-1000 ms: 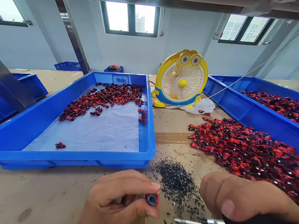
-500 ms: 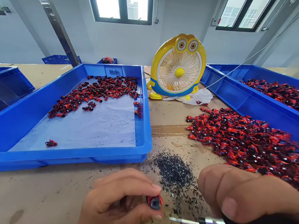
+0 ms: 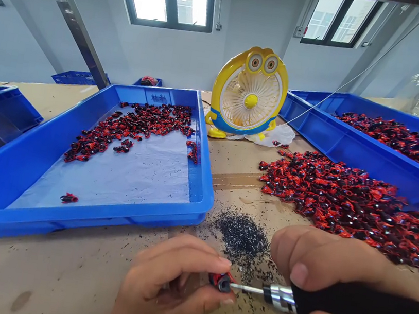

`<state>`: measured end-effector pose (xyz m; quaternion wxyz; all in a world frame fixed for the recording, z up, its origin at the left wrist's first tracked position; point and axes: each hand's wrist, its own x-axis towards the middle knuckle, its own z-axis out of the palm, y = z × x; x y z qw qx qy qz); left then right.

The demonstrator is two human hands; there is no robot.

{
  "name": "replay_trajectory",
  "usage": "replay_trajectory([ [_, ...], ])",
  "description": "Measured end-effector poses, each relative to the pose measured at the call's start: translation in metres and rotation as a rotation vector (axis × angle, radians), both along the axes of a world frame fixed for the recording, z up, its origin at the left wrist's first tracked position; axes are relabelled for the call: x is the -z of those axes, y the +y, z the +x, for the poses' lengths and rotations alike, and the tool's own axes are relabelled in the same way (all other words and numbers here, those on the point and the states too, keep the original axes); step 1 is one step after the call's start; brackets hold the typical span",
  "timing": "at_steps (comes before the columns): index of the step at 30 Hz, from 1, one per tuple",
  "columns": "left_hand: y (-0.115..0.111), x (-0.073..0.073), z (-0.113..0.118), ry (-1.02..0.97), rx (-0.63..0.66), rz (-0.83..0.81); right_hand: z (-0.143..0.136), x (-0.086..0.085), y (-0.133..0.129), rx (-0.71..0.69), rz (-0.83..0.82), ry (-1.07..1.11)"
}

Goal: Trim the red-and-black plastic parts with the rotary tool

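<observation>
Between its thumb and fingertips, my left hand [image 3: 172, 282] pinches a small red and black part [image 3: 222, 282] with a round dark opening. My right hand [image 3: 336, 279] is wrapped round the black handle of a tool [image 3: 362, 313]. The tool's thin metal tip points left and meets the part at its opening; how deep it sits cannot be told. Behind both hands, a heap of black shavings [image 3: 243, 237] lies on the brown table surface [image 3: 72, 273].
A blue tray [image 3: 204, 192] at left holds similar parts on a white sheet. A yellow fan [image 3: 251, 95] stands at centre back. At right are a large pile of parts [image 3: 343, 202] and another blue tray [image 3: 369, 153] with more parts.
My right hand has moved left and slightly up with the tool. Its tip, apart from the part before, now meets it. My left hand has shifted slightly right.
</observation>
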<state>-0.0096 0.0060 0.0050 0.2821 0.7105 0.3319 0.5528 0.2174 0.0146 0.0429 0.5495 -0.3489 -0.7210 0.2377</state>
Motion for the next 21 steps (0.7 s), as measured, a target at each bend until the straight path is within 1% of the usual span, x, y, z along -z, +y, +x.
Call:
replay_trajectory([
  [4,-0.001,-0.001,0.002,0.045,-0.001,0.022,0.0,0.0,0.001,-0.021,0.047,-0.048],
  [9,-0.007,0.001,0.003,0.095,-0.029,0.035,-0.002,0.007,0.008,-0.047,0.06,-0.077],
  [12,-0.006,0.004,0.001,0.144,-0.053,0.122,-0.007,0.01,0.009,-0.042,0.075,-0.058],
  [13,-0.005,0.005,0.001,0.149,-0.051,0.196,-0.009,0.011,0.009,-0.042,0.089,-0.045],
  [15,-0.005,0.005,0.0,0.164,-0.052,0.265,-0.013,0.013,0.008,-0.052,0.125,-0.007],
  [16,-0.005,0.004,0.0,0.178,-0.059,0.272,-0.015,0.013,0.007,-0.05,0.141,0.022],
  [18,-0.009,-0.001,-0.001,0.219,-0.091,0.226,-0.016,0.014,0.007,-0.097,0.159,0.045],
  [19,-0.011,-0.004,-0.001,0.243,-0.12,0.171,-0.016,0.015,0.008,-0.121,0.159,0.046],
  [21,-0.015,-0.01,0.0,0.271,-0.136,0.134,-0.015,0.016,0.011,-0.17,0.151,0.027],
])
